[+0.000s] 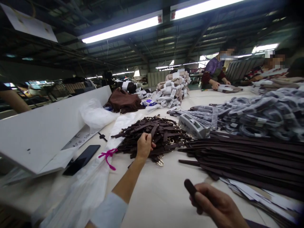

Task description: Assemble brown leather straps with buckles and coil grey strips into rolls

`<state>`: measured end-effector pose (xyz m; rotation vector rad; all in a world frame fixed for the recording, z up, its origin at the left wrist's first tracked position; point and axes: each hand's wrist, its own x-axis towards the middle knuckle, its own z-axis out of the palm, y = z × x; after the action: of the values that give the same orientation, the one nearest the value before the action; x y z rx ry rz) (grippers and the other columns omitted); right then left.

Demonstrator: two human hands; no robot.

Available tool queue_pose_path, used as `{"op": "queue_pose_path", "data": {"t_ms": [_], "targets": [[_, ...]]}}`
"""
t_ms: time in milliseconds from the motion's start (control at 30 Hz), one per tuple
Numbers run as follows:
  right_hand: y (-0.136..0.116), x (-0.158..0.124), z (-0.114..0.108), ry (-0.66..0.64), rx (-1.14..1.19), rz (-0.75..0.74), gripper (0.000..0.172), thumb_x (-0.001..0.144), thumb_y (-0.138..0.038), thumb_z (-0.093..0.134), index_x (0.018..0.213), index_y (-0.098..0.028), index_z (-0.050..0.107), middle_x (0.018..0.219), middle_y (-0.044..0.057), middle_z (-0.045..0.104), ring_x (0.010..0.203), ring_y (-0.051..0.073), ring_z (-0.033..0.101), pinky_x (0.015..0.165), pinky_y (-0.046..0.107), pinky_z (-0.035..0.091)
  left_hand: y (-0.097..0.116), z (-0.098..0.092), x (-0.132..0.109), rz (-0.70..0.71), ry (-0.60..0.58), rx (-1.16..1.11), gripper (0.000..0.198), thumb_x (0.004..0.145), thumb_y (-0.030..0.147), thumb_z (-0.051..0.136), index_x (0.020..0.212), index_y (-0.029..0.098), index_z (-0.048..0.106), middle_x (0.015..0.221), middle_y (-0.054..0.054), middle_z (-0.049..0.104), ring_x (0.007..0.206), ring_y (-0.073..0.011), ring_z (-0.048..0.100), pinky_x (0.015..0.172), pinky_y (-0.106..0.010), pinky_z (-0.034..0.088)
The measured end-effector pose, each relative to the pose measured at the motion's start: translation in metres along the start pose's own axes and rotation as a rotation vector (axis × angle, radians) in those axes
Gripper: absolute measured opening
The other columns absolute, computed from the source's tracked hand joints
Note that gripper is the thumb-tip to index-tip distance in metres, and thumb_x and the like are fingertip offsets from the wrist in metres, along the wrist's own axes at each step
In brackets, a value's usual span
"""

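My left hand (144, 146) is closed at the near side of a heap of short dark brown straps with gold-coloured metal buckles (163, 128). One short strap (154, 130) rises from its fist; the fingers partly hide the grip. Closer to me, on the right, my right hand (211, 201) is closed around a long dark brown strap (189, 186). Its rounded end sticks up past the thumb, and the rest runs behind the hand. Many long flat brown straps (237, 155) lie stacked beyond my right hand.
A grey device (193, 125) stands beside the heap. Wrapped straps (256, 114) are piled at right. Left are a black phone (82, 160), pink string (109, 156), plastic sheeting and a white board (54, 126). Farther off lie a brown fringed bag (124, 100) and two people working.
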<state>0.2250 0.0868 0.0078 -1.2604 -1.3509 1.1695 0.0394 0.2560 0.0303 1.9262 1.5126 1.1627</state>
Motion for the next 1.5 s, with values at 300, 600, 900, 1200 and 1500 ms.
{"op": "queue_pose_path", "data": {"t_ms": [300,600,900,1200,1500], "targets": [[-0.011,0.039,0.003,-0.424,0.616,0.247,0.028,0.075,-0.039,0.067,0.075,-0.013,0.057,0.092,0.009,0.063,0.055,0.008,0.055,0.041,0.016,0.04,0.013,-0.018,-0.173,0.136,-0.283,-0.327,0.023,0.088,0.033,0.042,0.076,0.017,0.053,0.077,-0.004,0.056,0.06,-0.0096,0.051,0.058,-0.021,0.04],[-0.033,-0.004,0.023,-0.523,0.131,-0.028,0.027,0.079,-0.037,0.062,0.07,-0.012,0.059,0.065,0.0,0.054,0.051,0.007,0.048,0.042,0.015,0.04,0.048,-0.03,-0.161,-0.423,-0.369,-1.093,0.039,0.083,0.043,0.051,0.106,0.012,0.057,0.099,-0.011,0.062,0.094,-0.0206,0.056,0.087,-0.033,0.041],[-0.052,-0.028,0.023,-0.429,0.054,-0.02,0.031,0.082,-0.039,0.056,0.066,-0.013,0.058,0.093,0.006,0.057,0.056,0.007,0.053,0.04,0.015,0.041,0.081,-0.035,-0.149,-0.488,-0.2,-1.259,0.024,0.078,0.029,0.063,0.095,0.015,0.052,0.085,-0.007,0.064,0.079,-0.0141,0.06,0.073,-0.024,0.045],[-0.05,-0.044,-0.007,-0.269,0.252,0.029,0.031,0.081,-0.04,0.059,0.067,-0.013,0.06,0.11,0.007,0.054,0.054,0.005,0.051,0.047,0.02,0.046,0.078,-0.041,-0.167,-0.275,-0.35,-0.753,0.038,0.087,0.034,0.048,0.123,0.02,0.051,0.07,0.001,0.052,0.056,-0.0044,0.039,0.054,-0.016,0.033],[-0.044,-0.041,-0.002,-0.379,0.3,0.056,0.033,0.078,-0.044,0.063,0.071,-0.013,0.057,0.059,0.0,0.056,0.05,0.008,0.049,0.045,0.018,0.04,0.092,-0.033,-0.184,-0.408,-0.513,-0.774,0.036,0.082,0.045,0.053,0.1,0.014,0.052,0.066,-0.001,0.055,0.053,-0.0106,0.053,0.047,-0.02,0.04]]}}
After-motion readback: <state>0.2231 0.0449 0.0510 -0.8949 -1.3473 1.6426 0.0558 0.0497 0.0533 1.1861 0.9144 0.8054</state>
